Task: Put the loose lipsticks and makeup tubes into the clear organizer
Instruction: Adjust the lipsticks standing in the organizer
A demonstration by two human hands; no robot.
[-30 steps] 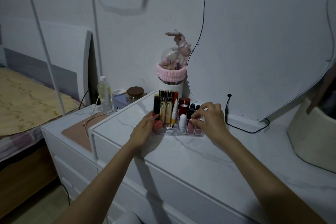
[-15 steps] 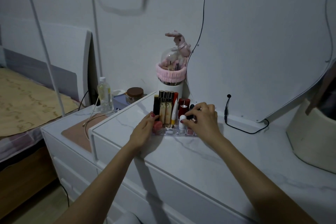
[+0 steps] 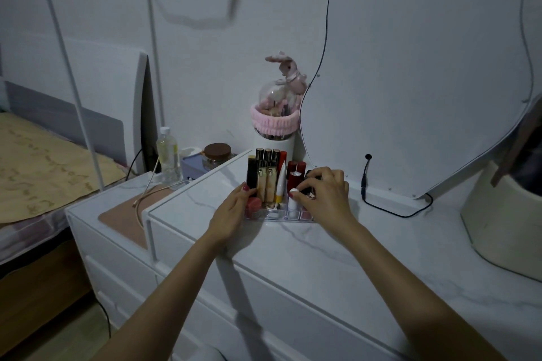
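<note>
Up on the white marble-patterned dresser top [image 3: 337,258], a clear plastic organizer [image 3: 271,215] with small square compartments stands just in front of the large wavy-edged mirror [image 3: 425,67]. Its back compartments hold a black tube [image 3: 251,174], three upright gold tubes with dark caps [image 3: 267,176], a white tube with a yellow end [image 3: 281,183] leaning slightly, and dark red lipsticks [image 3: 294,174] standing side by side. The person's left hand [image 3: 231,212] rests against the organizer's left end, fingers loosely curled and thumb up beside the black tube, close to a round pink-red pot [image 3: 253,204] at the front left corner; whether it actually grips the organizer cannot be told. The right hand [image 3: 324,196] arches over the organizer's right half, its fingers bent down and closed around a small dark item, with the thumb and forefinger meeting next to a white-capped tube [image 3: 292,199] that stands in a front compartment; what exactly is pinched is hidden by the fingers. A black cable [image 3: 390,211] lies on the dresser near the mirror's base. Behind the organizer stands a white cylindrical container wrapped in a pink fluffy headband [image 3: 274,123], topped by a pink plush rabbit [image 3: 289,70]. To the left, on a lower white cabinet, are a clear plastic bottle [image 3: 167,155] and a brown-lidded glass jar [image 3: 217,155].
</note>
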